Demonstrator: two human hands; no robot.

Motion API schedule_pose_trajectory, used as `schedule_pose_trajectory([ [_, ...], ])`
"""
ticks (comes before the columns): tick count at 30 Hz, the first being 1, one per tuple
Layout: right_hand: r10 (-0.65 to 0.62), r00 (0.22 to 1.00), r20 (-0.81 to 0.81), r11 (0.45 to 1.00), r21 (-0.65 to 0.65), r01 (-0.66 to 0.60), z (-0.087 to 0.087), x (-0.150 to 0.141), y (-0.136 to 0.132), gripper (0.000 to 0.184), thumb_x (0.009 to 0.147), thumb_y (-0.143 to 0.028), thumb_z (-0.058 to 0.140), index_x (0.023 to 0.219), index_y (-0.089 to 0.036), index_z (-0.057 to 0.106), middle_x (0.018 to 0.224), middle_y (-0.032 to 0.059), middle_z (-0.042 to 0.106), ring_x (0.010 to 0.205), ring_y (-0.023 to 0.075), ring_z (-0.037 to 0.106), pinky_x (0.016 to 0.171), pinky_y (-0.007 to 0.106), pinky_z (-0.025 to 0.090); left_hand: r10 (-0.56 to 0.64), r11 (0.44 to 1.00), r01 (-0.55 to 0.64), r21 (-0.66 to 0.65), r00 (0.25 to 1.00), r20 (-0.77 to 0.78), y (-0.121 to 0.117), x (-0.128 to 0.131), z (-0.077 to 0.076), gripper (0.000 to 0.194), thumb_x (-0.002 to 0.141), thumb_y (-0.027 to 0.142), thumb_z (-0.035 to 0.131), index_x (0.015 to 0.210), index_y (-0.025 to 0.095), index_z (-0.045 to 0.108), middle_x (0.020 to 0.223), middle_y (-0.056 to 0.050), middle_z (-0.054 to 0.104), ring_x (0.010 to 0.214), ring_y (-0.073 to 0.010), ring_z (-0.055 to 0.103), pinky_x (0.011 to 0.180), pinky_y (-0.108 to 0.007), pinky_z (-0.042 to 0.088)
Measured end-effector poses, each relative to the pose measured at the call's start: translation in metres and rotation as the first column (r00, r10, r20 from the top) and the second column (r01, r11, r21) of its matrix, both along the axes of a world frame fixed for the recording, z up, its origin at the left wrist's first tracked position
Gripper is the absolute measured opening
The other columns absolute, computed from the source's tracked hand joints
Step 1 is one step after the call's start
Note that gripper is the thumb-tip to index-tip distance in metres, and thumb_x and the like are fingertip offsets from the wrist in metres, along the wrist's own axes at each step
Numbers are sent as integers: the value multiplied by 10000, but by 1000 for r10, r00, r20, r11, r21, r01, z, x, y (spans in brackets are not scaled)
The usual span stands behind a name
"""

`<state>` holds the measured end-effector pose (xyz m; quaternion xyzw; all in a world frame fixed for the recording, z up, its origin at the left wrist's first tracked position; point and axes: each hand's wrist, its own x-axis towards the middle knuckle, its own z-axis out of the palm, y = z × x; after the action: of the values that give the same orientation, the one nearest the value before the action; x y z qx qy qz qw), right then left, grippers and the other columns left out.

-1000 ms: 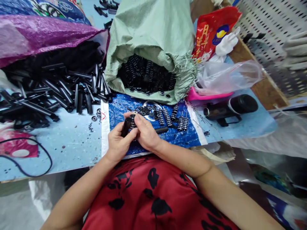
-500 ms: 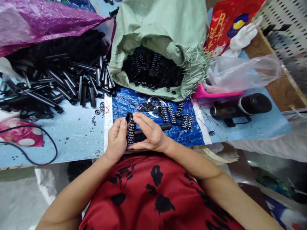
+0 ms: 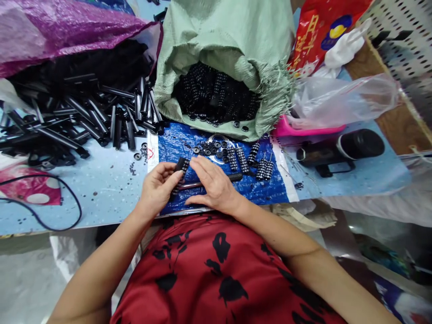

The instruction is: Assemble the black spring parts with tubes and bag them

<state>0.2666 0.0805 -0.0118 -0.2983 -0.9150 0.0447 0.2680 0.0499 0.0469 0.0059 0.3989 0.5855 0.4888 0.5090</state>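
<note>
Between the thumb and fingers of my left hand (image 3: 158, 183) is a black stack of numbered dial wheels (image 3: 182, 165), tilted, its lower part covered by the thumb. My right hand (image 3: 216, 183) is just to its right, thumb spread well away from the fingers, fingertips close to the stack's upper end; whether they touch it I cannot tell. Under the right hand, a tool with a black handle (image 3: 235, 177) and a thin metal shaft lies on the blue plastic sheet (image 3: 275, 184). Several more numbered stacks (image 3: 241, 160) and loose black wheels (image 3: 212, 147) lie beyond my hands.
A green woven sack (image 3: 216, 27) opens toward me, full of numbered black stacks. Black tubular parts (image 3: 91, 119) spill from a purple bag (image 3: 74, 31) at left. To the right are a black flask (image 3: 340, 148), a pink tray (image 3: 308, 130) and a clear plastic bag (image 3: 347, 101).
The numbered stack has gone from upright to tilted in my left hand, which has turned and moved slightly left. My right hand's fingers have come away from around it.
</note>
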Motion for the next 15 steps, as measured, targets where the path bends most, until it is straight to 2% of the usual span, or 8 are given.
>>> schedule_pose_trajectory([
  [1, -7, 999, 40, 1000, 2, 6, -2, 6, -1, 663, 981, -625, 607, 1398, -110, 624, 1382, 158, 638, 1335, 256, 584, 1109, 396, 525, 15, 998, -5, 60, 987, -158, 1, -9, -2, 370, 827, 486, 803, 1029, 183, 736, 893, -38, 749, 752, -154, 662, 744, -277, 532],
  [3, -38, 994, 103, 999, -1, 38, -5, 16, -5, 312, 1036, -416, 599, 1163, -153, 708, 1132, 93, 713, 1059, 181, 643, 917, 321, 521, 13, 993, 43, 113, 890, -457, 3, -31, -5, 307, 849, 435, 762, 1040, 195, 761, 909, -40, 750, 781, -167, 657, 767, -289, 505],
  [4, -51, 994, 102, 999, -4, 51, -5, 20, -6, 225, 1044, -338, 586, 1082, -153, 706, 1027, 75, 711, 950, 157, 627, 849, 301, 500, -23, 992, 90, 93, 829, -559, 5, -42, -6, 285, 845, 419, 752, 1024, 198, 776, 906, -45, 751, 796, -179, 659, 772, -297, 495],
  [6, -82, 996, 30, 996, -19, 82, -2, 22, -7, 176, 1046, -265, 559, 1053, -136, 679, 935, 72, 687, 873, 145, 598, 804, 285, 485, -143, 983, 186, -5, 739, -659, 10, -59, -9, 279, 809, 427, 772, 975, 205, 799, 907, -58, 755, 825, -206, 667, 760, -308, 477],
  [9, -130, 986, -103, 991, -40, 127, 6, 16, -3, 210, 1062, -228, 485, 1139, -127, 652, 916, 74, 674, 856, 140, 593, 800, 265, 496, -289, 955, 260, -144, 695, -658, 17, -69, -13, 356, 724, 493, 846, 929, 206, 798, 836, -50, 734, 743, -199, 638, 667, -296, 442],
  [13, -150, 986, 79, 989, -8, 151, 13, 4, 6, 249, 1083, -286, 478, 1064, -157, 690, 802, 42, 644, 721, 125, 551, 703, 281, 443, -370, 929, 292, -227, 743, -557, 21, -69, -16, 365, 715, 500, 847, 888, 198, 735, 639, 6, 609, 548, -143, 513, 528, -267, 346],
  [15, -118, 990, 81, 993, 30, 116, 16, 1, 7, 231, 1073, -282, 504, 1083, -149, 692, 805, 43, 651, 718, 123, 556, 702, 283, 438, -383, 924, 301, -238, 762, -522, 24, -70, -17, 348, 701, 479, 855, 818, 199, 685, 617, 10, 586, 534, -136, 496, 510, -264, 324],
])
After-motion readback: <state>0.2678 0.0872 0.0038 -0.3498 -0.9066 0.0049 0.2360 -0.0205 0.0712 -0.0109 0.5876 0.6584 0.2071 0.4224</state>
